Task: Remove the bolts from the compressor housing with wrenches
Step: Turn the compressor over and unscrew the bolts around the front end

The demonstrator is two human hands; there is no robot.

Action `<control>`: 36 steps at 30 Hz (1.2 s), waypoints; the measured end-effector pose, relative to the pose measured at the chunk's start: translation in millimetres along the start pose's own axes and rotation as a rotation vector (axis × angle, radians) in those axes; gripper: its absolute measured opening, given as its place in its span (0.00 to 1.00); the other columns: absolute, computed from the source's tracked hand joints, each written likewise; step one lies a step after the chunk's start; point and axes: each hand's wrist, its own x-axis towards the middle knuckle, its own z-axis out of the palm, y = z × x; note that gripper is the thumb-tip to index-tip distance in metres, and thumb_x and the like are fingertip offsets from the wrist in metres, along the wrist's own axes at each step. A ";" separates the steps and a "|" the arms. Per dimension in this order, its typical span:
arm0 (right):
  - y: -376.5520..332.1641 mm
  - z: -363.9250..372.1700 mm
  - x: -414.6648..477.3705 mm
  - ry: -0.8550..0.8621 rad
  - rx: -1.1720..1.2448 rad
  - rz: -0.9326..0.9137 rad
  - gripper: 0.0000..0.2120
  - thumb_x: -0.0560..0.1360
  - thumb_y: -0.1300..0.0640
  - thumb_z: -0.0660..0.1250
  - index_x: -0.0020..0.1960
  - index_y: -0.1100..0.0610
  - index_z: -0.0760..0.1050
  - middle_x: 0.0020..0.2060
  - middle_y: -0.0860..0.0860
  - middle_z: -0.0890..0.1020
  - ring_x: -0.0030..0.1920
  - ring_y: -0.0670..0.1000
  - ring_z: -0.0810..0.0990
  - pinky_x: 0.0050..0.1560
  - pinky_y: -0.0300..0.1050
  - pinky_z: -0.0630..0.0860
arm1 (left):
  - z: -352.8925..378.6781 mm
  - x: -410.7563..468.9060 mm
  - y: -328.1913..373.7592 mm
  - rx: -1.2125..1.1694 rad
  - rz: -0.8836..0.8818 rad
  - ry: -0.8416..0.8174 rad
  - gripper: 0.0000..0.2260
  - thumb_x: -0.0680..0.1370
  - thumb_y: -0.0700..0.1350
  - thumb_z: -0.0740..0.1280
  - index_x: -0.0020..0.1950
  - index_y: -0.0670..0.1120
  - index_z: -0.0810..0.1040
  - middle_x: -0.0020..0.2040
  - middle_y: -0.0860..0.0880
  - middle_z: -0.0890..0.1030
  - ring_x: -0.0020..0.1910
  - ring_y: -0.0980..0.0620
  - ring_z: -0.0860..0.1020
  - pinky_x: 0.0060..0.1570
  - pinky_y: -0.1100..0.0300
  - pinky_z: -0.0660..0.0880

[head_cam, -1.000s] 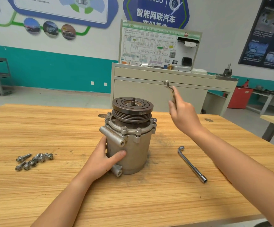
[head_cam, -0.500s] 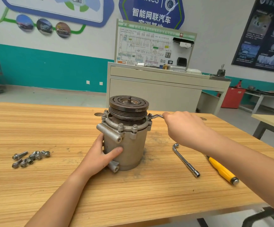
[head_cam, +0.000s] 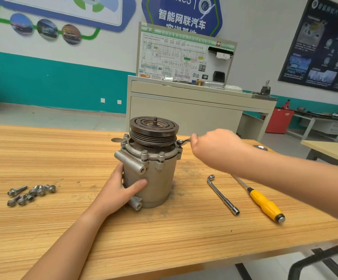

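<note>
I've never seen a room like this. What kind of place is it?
Probably a car-mechanics training workshop. A wiring-diagram display board stands on a cabinet, car pictures hang on the wall, and a compressor sits on a wooden workbench with a wrench at its flange.

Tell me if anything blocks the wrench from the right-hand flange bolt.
Nothing visible does. The wrench, gripped by the right hand, has its head at that bolt on the housing's right edge. The pulley sits close beside it, not between.
</note>
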 end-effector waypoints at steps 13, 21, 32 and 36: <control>45.0 71.6 63.8 0.272 0.240 -0.064 0.21 0.77 0.69 0.54 0.68 0.55 0.64 0.55 0.54 0.80 0.44 0.54 0.79 0.40 0.47 0.77 | -0.1 0.1 0.7 0.002 0.014 0.001 0.21 0.72 0.48 0.72 0.55 0.65 0.65 0.57 0.63 0.75 0.51 0.76 0.72 0.42 0.79 0.70; -11.1 81.6 91.0 0.607 0.888 0.077 0.16 0.74 0.70 0.60 0.60 0.61 0.75 0.53 0.57 0.81 0.53 0.57 0.79 0.48 0.48 0.75 | 0.0 0.0 -2.3 0.008 0.012 0.014 0.20 0.72 0.47 0.72 0.55 0.64 0.66 0.56 0.63 0.75 0.51 0.77 0.71 0.42 0.80 0.69; 6.6 55.1 3.7 0.310 0.839 0.234 0.12 0.80 0.54 0.53 0.56 0.57 0.71 0.36 0.54 0.78 0.36 0.55 0.76 0.34 0.47 0.70 | -0.1 -0.1 -0.8 0.004 0.010 0.005 0.20 0.72 0.49 0.72 0.56 0.64 0.66 0.57 0.62 0.75 0.55 0.71 0.72 0.48 0.73 0.71; 3.4 39.8 -4.8 0.188 0.565 0.247 0.13 0.81 0.56 0.52 0.63 0.53 0.67 0.36 0.50 0.75 0.38 0.53 0.74 0.34 0.45 0.70 | -0.1 0.3 -1.5 0.004 0.005 0.006 0.20 0.71 0.51 0.72 0.56 0.63 0.66 0.58 0.61 0.75 0.57 0.67 0.72 0.54 0.65 0.71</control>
